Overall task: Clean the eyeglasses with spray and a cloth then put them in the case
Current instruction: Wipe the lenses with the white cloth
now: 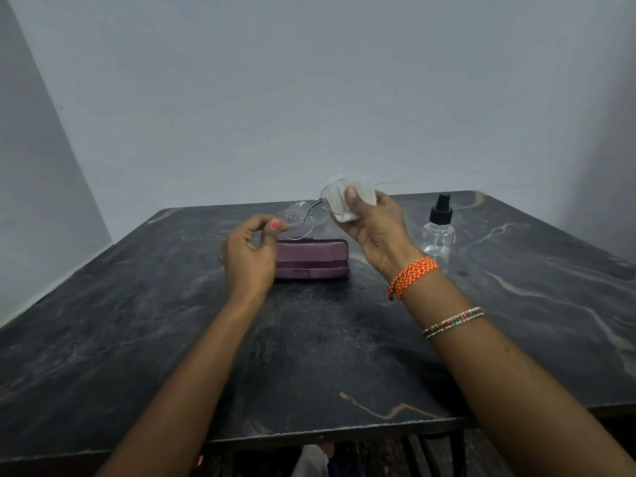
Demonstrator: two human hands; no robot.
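Head view: glasses held up over the case

Left hand pinching one lens rim of the glasses; right hand clamping a cloth around the other lens. Below the hands, shut case on the table, partly hidden by the left hand. Just right of the right wrist, spray bottle, upright.

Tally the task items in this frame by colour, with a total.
Clear: 2, the eyeglasses and spray bottle
White: 1, the cloth
Purple: 1, the case, closed on the table
Total: 4
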